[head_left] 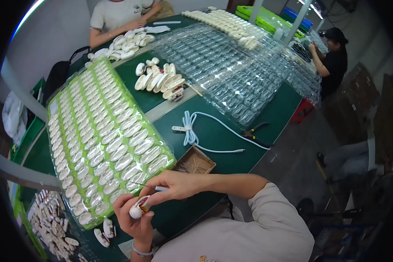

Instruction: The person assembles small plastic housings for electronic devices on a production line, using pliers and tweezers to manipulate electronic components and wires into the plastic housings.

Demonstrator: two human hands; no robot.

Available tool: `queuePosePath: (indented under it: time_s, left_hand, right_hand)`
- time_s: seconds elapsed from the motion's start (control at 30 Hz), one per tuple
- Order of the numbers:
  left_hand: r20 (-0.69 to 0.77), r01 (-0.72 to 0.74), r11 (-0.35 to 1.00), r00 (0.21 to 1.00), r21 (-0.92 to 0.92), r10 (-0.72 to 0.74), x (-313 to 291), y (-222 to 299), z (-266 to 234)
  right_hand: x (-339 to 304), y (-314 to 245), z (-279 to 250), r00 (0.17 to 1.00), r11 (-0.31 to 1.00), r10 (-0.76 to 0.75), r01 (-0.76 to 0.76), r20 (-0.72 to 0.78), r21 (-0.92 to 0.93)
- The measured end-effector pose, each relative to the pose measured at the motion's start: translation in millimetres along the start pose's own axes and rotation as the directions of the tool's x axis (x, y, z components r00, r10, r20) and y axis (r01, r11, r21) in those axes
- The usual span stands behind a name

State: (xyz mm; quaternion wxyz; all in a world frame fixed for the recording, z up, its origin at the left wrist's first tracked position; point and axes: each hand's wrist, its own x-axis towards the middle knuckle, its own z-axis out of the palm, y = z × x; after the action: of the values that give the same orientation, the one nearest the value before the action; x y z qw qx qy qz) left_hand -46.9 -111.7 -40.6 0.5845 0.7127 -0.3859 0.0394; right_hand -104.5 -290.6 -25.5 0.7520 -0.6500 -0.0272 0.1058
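My left hand [133, 222] is closed around a small white oval casing [136, 212], turned so that red and yellowish parts show inside it. Over it, my right hand [181, 185] presses its fingertips at the casing's open side. A thin dark rod with a white handle [161, 188] is tucked between the right hand's fingers and points left. Just left of my hands stands a green-edged tray [172, 162] with rows of white oval shells under clear plastic. Two white casings [105, 233] lie on the table beside my left hand.
A cardboard box of thin sticks [212, 168] sits beyond my right hand. Farther off are a coiled white cable [190, 133], pliers [253, 132], a pile of casings [161, 81] and clear blister trays [222, 65]. Two people work at the far side.
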Motion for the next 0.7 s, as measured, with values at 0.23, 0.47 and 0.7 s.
queuePosePath:
  time_s: [0.23,0.47,0.7]
  left_hand:
    - [0.108,0.329,0.906,0.944,-0.266,-0.311,-4,11,0]
    - [0.269,0.7,0.55,0.697,-0.455,-0.665,-8,-1,-11]
    - [0.533,0.794,0.247,0.568,-0.556,-0.627,17,4,4]
  right_hand:
    - [5,9,8,0.894,0.913,-0.388,0.34,-0.225,-0.224]
    - [4,8,11,0.923,0.934,-0.328,0.285,-0.199,-0.215]
    - [-4,4,-6,0.929,0.993,-0.076,0.037,-0.362,-0.112]
